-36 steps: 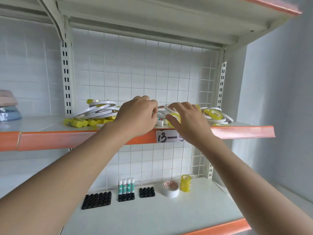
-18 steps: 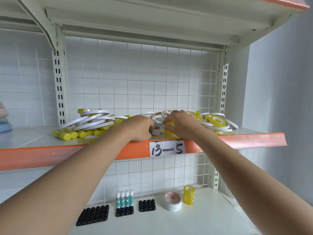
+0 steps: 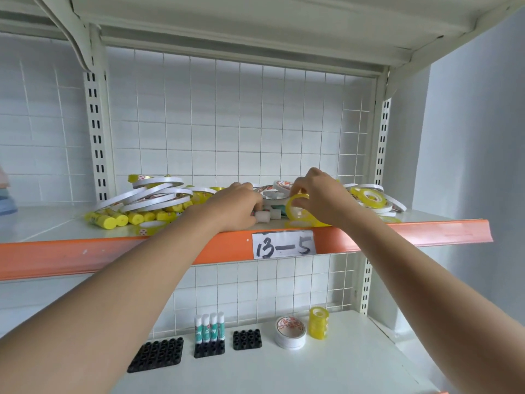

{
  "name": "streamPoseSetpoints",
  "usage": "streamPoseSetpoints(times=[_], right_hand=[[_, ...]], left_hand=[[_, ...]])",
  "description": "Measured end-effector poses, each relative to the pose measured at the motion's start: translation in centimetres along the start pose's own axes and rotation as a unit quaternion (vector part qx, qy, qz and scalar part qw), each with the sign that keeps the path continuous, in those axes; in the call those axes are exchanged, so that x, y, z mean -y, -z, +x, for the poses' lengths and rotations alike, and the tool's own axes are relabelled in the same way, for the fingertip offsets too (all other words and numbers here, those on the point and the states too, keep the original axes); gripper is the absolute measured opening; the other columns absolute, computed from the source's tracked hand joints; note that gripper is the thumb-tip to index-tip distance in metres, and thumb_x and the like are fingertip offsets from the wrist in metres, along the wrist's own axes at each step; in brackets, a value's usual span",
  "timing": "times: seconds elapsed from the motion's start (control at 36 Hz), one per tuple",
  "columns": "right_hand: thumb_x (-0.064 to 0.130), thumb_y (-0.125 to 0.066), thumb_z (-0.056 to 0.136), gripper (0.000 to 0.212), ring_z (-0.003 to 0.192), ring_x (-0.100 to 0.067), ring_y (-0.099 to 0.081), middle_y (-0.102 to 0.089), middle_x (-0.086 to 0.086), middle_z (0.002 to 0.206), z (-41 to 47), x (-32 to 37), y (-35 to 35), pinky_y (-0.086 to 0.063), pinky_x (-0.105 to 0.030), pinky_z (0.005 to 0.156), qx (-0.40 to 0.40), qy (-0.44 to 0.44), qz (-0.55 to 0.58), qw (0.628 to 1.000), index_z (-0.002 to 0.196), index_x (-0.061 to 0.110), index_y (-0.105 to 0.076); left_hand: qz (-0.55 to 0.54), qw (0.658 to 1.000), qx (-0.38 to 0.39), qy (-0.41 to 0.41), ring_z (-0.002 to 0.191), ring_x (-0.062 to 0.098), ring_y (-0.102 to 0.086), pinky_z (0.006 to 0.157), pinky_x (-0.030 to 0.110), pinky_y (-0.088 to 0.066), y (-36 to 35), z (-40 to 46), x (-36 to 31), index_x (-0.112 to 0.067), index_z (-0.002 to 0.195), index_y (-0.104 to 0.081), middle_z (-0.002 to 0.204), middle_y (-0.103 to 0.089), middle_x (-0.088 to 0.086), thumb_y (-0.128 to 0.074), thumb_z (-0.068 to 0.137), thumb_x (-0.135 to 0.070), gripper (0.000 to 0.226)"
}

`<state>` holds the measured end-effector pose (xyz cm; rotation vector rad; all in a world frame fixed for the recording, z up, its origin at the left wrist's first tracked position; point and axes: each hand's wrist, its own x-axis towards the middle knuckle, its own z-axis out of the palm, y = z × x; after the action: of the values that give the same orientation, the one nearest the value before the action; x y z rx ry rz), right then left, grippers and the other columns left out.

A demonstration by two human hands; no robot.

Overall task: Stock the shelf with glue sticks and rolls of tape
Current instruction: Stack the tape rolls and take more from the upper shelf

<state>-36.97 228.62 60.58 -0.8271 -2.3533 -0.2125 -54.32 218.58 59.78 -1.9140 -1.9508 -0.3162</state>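
White wire-grid backing runs behind an orange-edged upper shelf [image 3: 85,255] that carries a handwritten label [image 3: 284,244] reading 13-5. On it lies a loose heap of thin white tape rolls [image 3: 153,193], with yellow glue sticks [image 3: 113,220] lying on their sides beneath them at the left, and more yellow and white rolls [image 3: 372,199] piled at the right end. The person's right hand [image 3: 321,199] pinches a yellow tape roll [image 3: 297,209] standing on edge near the shelf's front lip, thumb and fingers at its top rim. The left hand [image 3: 235,207] lies curled just beside it, and its grip seems to close on a small white-capped glue stick [image 3: 267,216], though the fingers hide most of it. Down on the lower shelf [image 3: 355,365], four white-and-teal glue sticks [image 3: 209,329] stand upright in a black holder tray [image 3: 209,348], flanked by two more black trays [image 3: 156,354]. Near them, to the right, rest a flat white tape roll [image 3: 290,332] and an upright yellow roll [image 3: 318,322].
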Motion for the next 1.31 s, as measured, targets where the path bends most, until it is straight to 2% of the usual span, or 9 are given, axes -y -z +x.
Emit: streamPoseSetpoints(times=[0.08,0.19,0.33,0.47,0.61,0.83,1.0,1.22,1.31], right_hand=[[0.025,-0.065,0.089,0.02,0.095,-0.023,-0.054,-0.056,-0.005,0.104,-0.6,-0.3,-0.2,-0.043,-0.033,0.076,-0.056,-0.001,0.038,0.998,0.108,0.019,-0.064],[0.025,-0.064,0.09,0.015,0.082,-0.021,-0.054,-0.062,-0.001,0.096,-1.8,-0.1,-0.4,-0.044,-0.034,0.071,-0.158,-0.009,0.092,0.983,0.104,0.019,-0.062],[0.025,-0.064,0.091,0.014,0.064,-0.006,-0.046,-0.058,0.007,0.091,-4.4,1.5,0.8,-0.036,-0.028,0.063,-0.266,0.0,0.136,0.954,0.103,0.019,-0.062],[0.019,-0.066,0.089,0.013,0.068,-0.006,-0.051,-0.058,0.009,0.086,-9.2,3.4,1.2,-0.036,-0.013,0.062,-0.315,-0.001,0.186,0.931,0.1,0.022,-0.061],[0.023,-0.066,0.086,0.016,0.063,-0.005,-0.051,-0.053,0.02,0.077,-15.1,4.2,-1.5,-0.036,-0.008,0.061,-0.301,-0.034,0.225,0.926,0.098,0.03,-0.058],[0.01,-0.069,0.087,0.021,0.063,-0.004,-0.053,-0.057,0.017,0.077,-21.7,3.6,-9.5,-0.037,-0.006,0.058,-0.221,-0.115,0.27,0.93,0.096,0.026,-0.059],[0.011,-0.068,0.088,0.015,0.065,-0.012,-0.054,-0.063,0.007,0.089,-24.2,2.1,-14.9,-0.039,-0.01,0.061,-0.161,-0.168,0.311,0.922,0.095,0.023,-0.06],[0.016,-0.07,0.087,0.01,0.063,-0.007,-0.055,-0.055,0.011,0.084,-25.6,-2.4,-22.7,-0.039,-0.009,0.063,-0.057,-0.249,0.3,0.919,0.094,0.018,-0.063],[0.017,-0.069,0.087,0.008,0.063,-0.018,-0.059,-0.051,0.01,0.084,-25.4,-4.3,-25.3,-0.051,-0.031,0.065,-0.002,-0.257,0.294,0.921,0.092,0.015,-0.062]], left_hand=[[0.005,0.998,-0.065,-0.005,0.102,0.022,-0.048,0.073,0.034,-0.039,0.4,-0.5,-0.2,-0.018,0.106,-0.053,0.1,-0.053,-0.001,-0.054,0.094,-0.03,0.017],[-0.061,0.983,-0.169,-0.026,0.093,0.023,-0.054,0.077,0.042,-0.047,1.2,-1.4,-0.9,-0.017,0.104,-0.053,0.1,-0.061,-0.002,-0.055,0.093,-0.03,0.017],[-0.152,0.939,-0.305,-0.053,0.088,0.019,-0.057,0.074,0.041,-0.049,2.3,-3.9,-2.6,-0.018,0.098,-0.056,0.094,-0.062,-0.006,-0.062,0.089,-0.029,0.016],[-0.249,0.892,-0.372,-0.068,0.082,0.011,-0.059,0.07,0.035,-0.049,2.2,-9.1,-5.1,-0.016,0.096,-0.059,0.089,-0.063,-0.011,-0.063,0.085,-0.029,0.018],[-0.38,0.867,-0.316,-0.055,0.082,0.009,-0.063,0.068,0.03,-0.05,-1.5,-14.3,-6.8,-0.02,0.095,-0.06,0.088,-0.064,-0.016,-0.067,0.084,-0.026,0.015],[-0.479,0.854,-0.188,0.078,0.079,0.007,-0.062,0.065,0.015,-0.046,-11.6,-17.9,-7.4,-0.025,0.086,-0.057,0.086,-0.064,-0.018,-0.069,0.087,-0.023,0.012],[-0.489,0.852,-0.115,0.146,0.077,0.006,-0.062,0.065,0.03,-0.052,-18.5,-18.4,-8.2,-0.019,0.088,-0.06,0.085,-0.064,-0.014,-0.068,0.088,-0.017,0.009],[-0.471,0.845,-0.094,0.236,0.074,0.006,-0.061,0.067,0.027,-0.052,-24.9,-18.2,-10.6,-0.017,0.088,-0.06,0.082,-0.065,-0.009,-0.066,0.09,-0.023,0.009],[-0.469,0.837,-0.077,0.271,0.069,0.006,-0.062,0.064,0.022,-0.052,-26.4,-17.3,-10.6,-0.014,0.089,-0.059,0.081,-0.065,-0.007,-0.066,0.09,-0.021,0.01]])
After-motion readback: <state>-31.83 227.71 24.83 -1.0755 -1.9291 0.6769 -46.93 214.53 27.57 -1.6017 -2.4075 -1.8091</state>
